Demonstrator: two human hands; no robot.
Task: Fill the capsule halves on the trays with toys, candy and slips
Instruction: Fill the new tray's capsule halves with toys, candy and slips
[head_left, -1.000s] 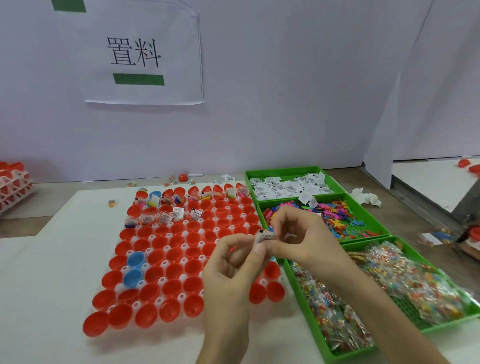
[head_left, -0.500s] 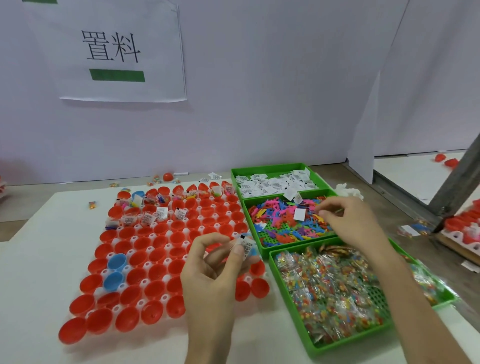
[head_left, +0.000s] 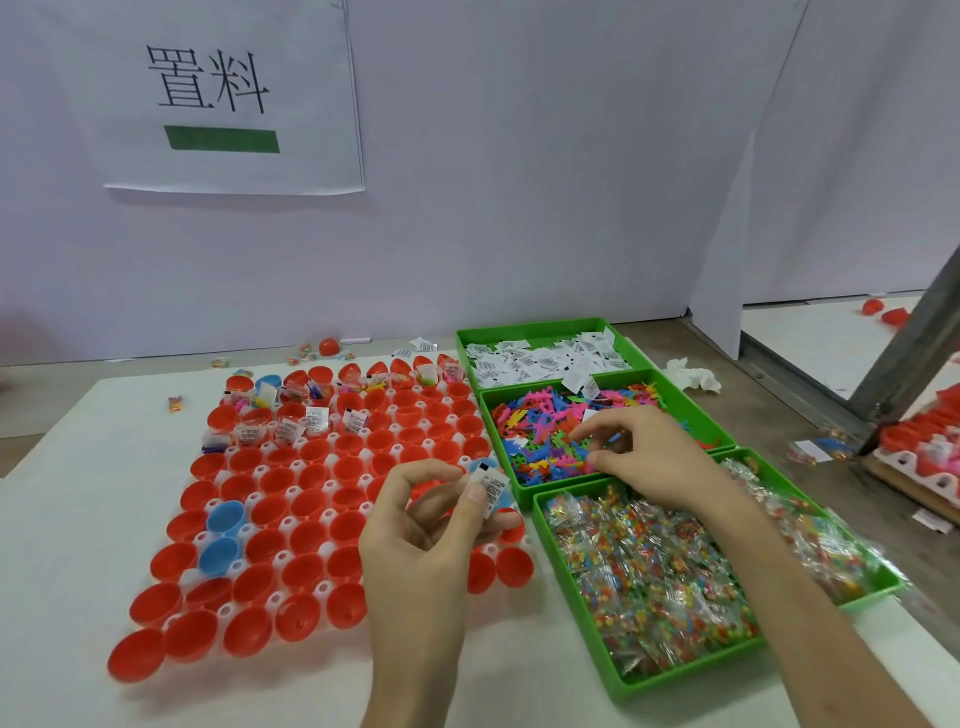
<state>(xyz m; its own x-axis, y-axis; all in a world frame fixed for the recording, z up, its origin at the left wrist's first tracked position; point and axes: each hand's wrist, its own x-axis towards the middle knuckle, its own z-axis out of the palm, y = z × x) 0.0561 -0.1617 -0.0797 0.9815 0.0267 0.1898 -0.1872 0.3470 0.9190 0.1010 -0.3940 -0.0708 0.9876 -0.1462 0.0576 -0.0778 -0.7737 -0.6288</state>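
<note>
Right of the capsule tray (head_left: 322, 588) I see three green bins: slips (head_left: 540, 358) farthest, plastic toys (head_left: 545, 426) in the middle, candy packets (head_left: 649, 561) nearest. Only the tray's far rows hold fillings. The left hand (head_left: 431, 525) pinches one slip (head_left: 493, 486) over the tray's right edge. The right hand (head_left: 644, 457) curls its fingers into the toys, and I cannot tell whether it holds one.

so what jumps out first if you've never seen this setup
A wide field of red capsule halves, a few blue ones among them, fills the table's left. Right of it, three green bins line up: slips bin farthest, toys bin in the middle, candy bin nearest. The left hand pinches a printed slip over the capsules while the right hand's fingers dip into the toys bin.
</note>
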